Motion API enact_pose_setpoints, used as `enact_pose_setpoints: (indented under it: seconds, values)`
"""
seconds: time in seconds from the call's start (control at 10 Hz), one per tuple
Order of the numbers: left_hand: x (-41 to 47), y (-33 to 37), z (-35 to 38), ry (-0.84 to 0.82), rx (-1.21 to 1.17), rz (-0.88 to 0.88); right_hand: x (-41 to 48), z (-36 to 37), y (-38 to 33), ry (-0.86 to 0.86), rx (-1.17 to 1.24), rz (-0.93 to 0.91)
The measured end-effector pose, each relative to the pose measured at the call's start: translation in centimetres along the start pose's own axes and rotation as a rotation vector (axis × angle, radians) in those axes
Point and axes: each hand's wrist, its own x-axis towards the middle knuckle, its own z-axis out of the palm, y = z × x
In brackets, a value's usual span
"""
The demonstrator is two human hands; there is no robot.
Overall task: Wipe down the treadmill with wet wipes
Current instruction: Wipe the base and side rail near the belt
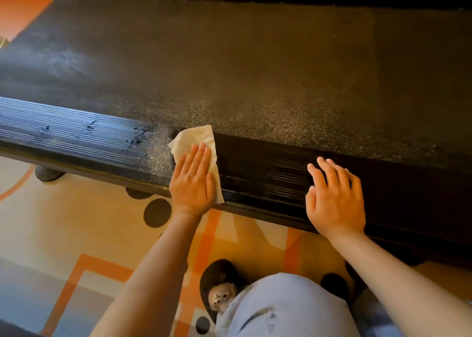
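Observation:
The black treadmill fills the upper part of the view, with its rough belt (255, 63) behind a ribbed side rail (76, 132) that runs across the middle. A white wet wipe (196, 137) lies on that rail. My left hand (192, 181) presses flat on the wipe with straight fingers. My right hand (334, 199) rests flat on the rail further right, fingers spread, holding nothing. Left of the wipe the rail shines wet with droplets.
The floor (76, 234) below the rail is patterned in orange, beige and black dots. A treadmill foot (48, 173) stands on it at left. My knee in light jeans (281, 306) and a dark slipper (219, 280) are at the bottom.

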Motion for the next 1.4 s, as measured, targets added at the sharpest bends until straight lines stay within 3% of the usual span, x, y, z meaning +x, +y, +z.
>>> enact_pose_setpoints:
  seconds: [0.2,0.8,1.0,1.2,1.4]
  values:
    - [0.3,-2.5,-0.2,-0.026,0.052,0.175,-0.3,0.2,0.2,0.009,-0.023,-0.005]
    - [0.9,-8.3,-1.5,-0.067,0.086,0.13,-0.2,0.5,0.2,0.052,0.014,-0.016]
    - [0.2,-4.9,-1.2,-0.053,0.065,-0.006,-0.3,0.4,0.1,0.054,0.002,-0.005]
    - [-0.7,5.2,1.2,-0.09,0.019,0.103,-0.3,0.3,0.1,0.051,0.001,0.005]
    - [-0.7,6.7,1.3,-0.107,-0.039,0.196,-0.2,0.4,0.1,0.064,0.024,0.006]
